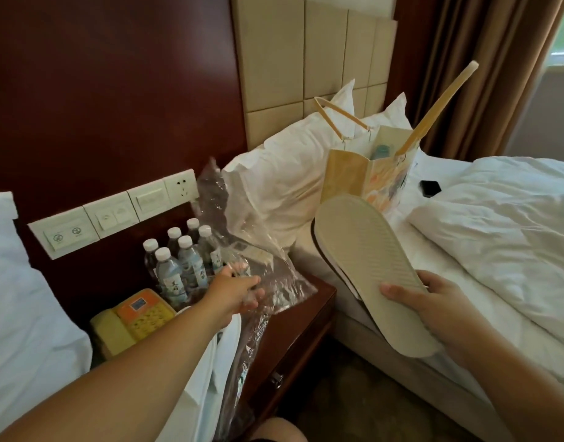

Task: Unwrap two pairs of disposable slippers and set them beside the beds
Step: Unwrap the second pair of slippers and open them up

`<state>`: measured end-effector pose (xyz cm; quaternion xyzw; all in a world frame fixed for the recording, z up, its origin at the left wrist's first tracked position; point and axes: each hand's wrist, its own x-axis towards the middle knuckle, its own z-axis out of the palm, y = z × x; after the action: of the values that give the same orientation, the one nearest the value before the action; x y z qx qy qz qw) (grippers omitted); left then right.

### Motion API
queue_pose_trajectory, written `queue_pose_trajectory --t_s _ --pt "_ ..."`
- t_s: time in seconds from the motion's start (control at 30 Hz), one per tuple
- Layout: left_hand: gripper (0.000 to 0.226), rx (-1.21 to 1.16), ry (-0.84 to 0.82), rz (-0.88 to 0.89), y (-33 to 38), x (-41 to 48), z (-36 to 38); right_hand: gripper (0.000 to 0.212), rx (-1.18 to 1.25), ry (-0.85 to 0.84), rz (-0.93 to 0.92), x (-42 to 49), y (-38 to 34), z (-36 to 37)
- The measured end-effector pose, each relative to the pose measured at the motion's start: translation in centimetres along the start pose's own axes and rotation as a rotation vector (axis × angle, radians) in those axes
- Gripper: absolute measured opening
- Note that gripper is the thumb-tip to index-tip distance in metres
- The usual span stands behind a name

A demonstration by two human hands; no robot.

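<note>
Slippers (363,260), sole side up and out of the wrapping, are in my right hand (434,304): fingers curled under the heel, thumb on the sole, above the edge of the bed (497,237). My left hand (239,291) grips the clear plastic wrapper (242,202) over the worktop (306,311), beside water bottles (178,266).

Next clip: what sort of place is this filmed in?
Probably a twin hotel room: two white beds flank a nightstand carrying bottled water and a phone, below a wall switch panel, and the right hand holds a disposable slipper.
</note>
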<state>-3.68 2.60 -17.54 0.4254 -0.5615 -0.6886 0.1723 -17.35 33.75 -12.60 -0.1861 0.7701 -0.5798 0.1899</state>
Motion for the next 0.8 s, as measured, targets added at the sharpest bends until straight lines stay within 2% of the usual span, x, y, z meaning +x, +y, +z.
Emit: queue_pose_trajectory --t_s 0.1,0.23,0.37,0.5,0.7,0.8 --pt "0.043 0.218 -0.057 -0.040 -1.9 1.5 0.3 0.045 0.048 0.004 0.019 1.4 1.2 0.4" --pt "0.059 0.479 -0.042 -0.056 -3.2 3.5 0.4 0.045 0.122 -0.010 0.049 2.7 2.6 1.0" --pt "0.067 0.455 -0.018 -0.130 -4.4 5.1 0.3 0.041 0.147 -0.036 0.082 3.5 3.8 1.4" --pt "0.086 0.422 0.040 -0.141 -5.8 5.9 0.0 0.036 0.186 -0.076 0.107 3.8 4.6 2.4" --pt "0.101 0.519 0.156 0.014 -4.7 6.5 -1.0 0.038 0.215 -0.131 0.132 4.1 4.0 3.8" --pt "0.090 0.627 0.179 0.208 -3.2 5.5 -1.1 0.039 0.248 -0.164 0.146 3.8 2.8 4.9"
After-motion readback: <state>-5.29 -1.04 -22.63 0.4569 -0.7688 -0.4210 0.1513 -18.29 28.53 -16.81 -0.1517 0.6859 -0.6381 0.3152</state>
